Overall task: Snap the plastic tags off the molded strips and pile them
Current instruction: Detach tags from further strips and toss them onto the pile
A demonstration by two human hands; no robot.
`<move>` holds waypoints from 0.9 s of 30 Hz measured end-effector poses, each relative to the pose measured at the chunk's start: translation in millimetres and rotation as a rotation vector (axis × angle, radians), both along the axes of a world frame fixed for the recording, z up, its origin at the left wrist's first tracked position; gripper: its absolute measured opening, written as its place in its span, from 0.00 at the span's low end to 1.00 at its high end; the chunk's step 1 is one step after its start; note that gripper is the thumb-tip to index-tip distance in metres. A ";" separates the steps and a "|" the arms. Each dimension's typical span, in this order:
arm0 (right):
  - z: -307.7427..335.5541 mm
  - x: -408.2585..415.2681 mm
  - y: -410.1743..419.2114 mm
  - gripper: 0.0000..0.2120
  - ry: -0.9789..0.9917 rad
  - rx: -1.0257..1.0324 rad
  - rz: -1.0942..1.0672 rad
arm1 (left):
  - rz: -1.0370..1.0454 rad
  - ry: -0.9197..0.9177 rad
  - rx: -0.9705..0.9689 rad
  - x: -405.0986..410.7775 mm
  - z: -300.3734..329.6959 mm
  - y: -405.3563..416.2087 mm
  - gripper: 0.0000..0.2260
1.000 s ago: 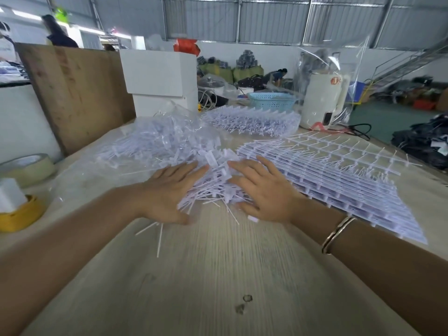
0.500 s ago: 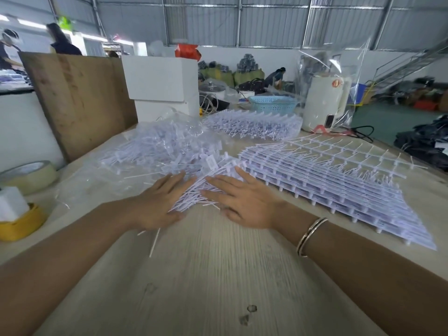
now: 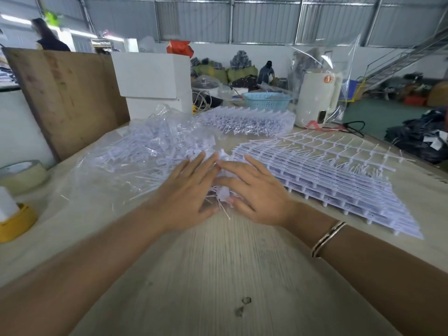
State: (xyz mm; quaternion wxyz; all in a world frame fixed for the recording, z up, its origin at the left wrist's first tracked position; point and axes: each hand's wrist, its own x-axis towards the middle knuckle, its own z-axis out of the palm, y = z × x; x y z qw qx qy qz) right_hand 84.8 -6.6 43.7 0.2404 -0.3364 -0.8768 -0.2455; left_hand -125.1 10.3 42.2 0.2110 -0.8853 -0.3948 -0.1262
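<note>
Loose white plastic tags (image 3: 221, 195) lie bunched on the wooden table (image 3: 218, 275) between my two hands. My left hand (image 3: 186, 192) lies flat with straight fingers against the left side of the bunch. My right hand (image 3: 254, 190) presses the right side, fingers straight, fingertips nearly meeting the left hand's. A big pile of snapped tags (image 3: 155, 151) sits on a clear plastic sheet just beyond at the left. A stack of molded strips (image 3: 327, 175) lies to the right.
A second stack of strips (image 3: 247, 120) lies further back, with a blue basket (image 3: 266, 100), a white kettle (image 3: 317, 103) and white boxes (image 3: 152, 81). A wooden board (image 3: 65, 98) leans at the left. Tape rolls (image 3: 21, 175) and a yellow one (image 3: 14, 224) sit at the left edge.
Both hands have slid forward and closer together, pushing the loose tags toward the big pile and squeezing them into a tighter bunch.
</note>
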 end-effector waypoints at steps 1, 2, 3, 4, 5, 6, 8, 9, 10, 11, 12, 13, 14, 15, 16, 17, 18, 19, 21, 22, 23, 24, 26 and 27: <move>0.3 5.4 -3.7 0.16 0.019 -0.008 -0.015 | -0.009 0.009 0.026 9.2 -4.2 2.4 0.36; -0.2 11.7 -7.6 0.16 0.028 -0.017 -0.032 | -0.018 0.031 0.049 16.3 -9.2 6.9 0.34; -1.3 18.7 -11.5 0.16 0.028 -0.022 -0.048 | -0.031 0.055 0.062 20.1 -14.2 12.9 0.32; -2.9 26.8 -15.1 0.16 0.022 -0.023 -0.062 | -0.041 0.071 0.066 21.3 -18.6 19.9 0.30; -4.3 35.7 -18.7 0.17 0.009 -0.028 -0.078 | -0.035 0.086 0.067 20.4 -21.9 26.8 0.29; -5.2 45.0 -22.2 0.17 -0.004 -0.034 -0.097 | -0.016 0.098 0.073 18.2 -23.9 33.1 0.28; -6.2 65.2 -28.5 0.18 -0.025 -0.046 -0.143 | 0.006 0.097 0.090 13.9 -25.3 42.8 0.29; -6.7 75.3 -31.0 0.17 -0.037 -0.047 -0.172 | 0.012 0.099 0.086 12.5 -25.3 45.7 0.30; -7.0 84.7 -32.8 0.17 -0.050 -0.049 -0.203 | 0.020 0.111 0.075 11.7 -24.5 47.9 0.30; -7.3 92.9 -34.3 0.17 -0.056 -0.055 -0.233 | 0.025 0.127 0.066 10.6 -23.8 49.6 0.30; -7.6 100.1 -35.4 0.17 -0.052 -0.065 -0.256 | 0.028 0.140 0.064 10.2 -23.1 50.9 0.29; -7.5 106.1 -36.3 0.18 -0.031 -0.076 -0.271 | 0.030 0.146 0.066 9.4 -22.5 51.2 0.29; -6.7 111.0 -36.7 0.18 0.011 -0.085 -0.283 | 0.029 0.143 0.067 9.2 -21.3 49.9 0.29; -5.0 115.4 -36.4 0.18 0.069 -0.091 -0.296 | 0.027 0.129 0.068 10.1 -19.5 46.5 0.29; -2.8 119.6 -35.1 0.18 0.130 -0.095 -0.311 | 0.024 0.104 0.067 12.5 -17.0 40.4 0.30; -0.2 123.3 -32.9 0.17 0.182 -0.096 -0.329 | 0.014 0.068 0.061 17.2 -14.1 32.6 0.31; 2.3 126.0 -29.6 0.16 0.216 -0.093 -0.346 | -0.010 0.027 0.052 23.5 -11.0 23.8 0.31; 4.6 127.8 -25.1 0.13 0.226 -0.089 -0.361 | -0.050 -0.009 0.044 32.0 -8.0 14.4 0.31; 7.2 129.1 -12.7 0.08 0.204 -0.106 -0.388 | -0.169 -0.036 0.054 53.3 -4.6 -6.1 0.26; 9.6 128.5 -6.2 0.08 0.204 -0.138 -0.404 | -0.241 -0.033 0.067 65.3 -3.8 -15.4 0.22; 12.5 128.0 -0.1 0.08 0.222 -0.175 -0.420 | -0.305 -0.037 0.070 77.6 -3.7 -23.4 0.18; 15.5 128.1 6.0 0.09 0.258 -0.208 -0.435 | -0.352 -0.052 0.044 90.2 -3.6 -30.1 0.16; 22.4 128.4 19.6 0.10 0.362 -0.273 -0.476 | -0.393 -0.089 -0.059 113.1 -4.5 -39.9 0.14; 26.6 129.4 26.7 0.11 0.399 -0.317 -0.510 | -0.395 -0.114 -0.106 123.0 -6.6 -42.9 0.14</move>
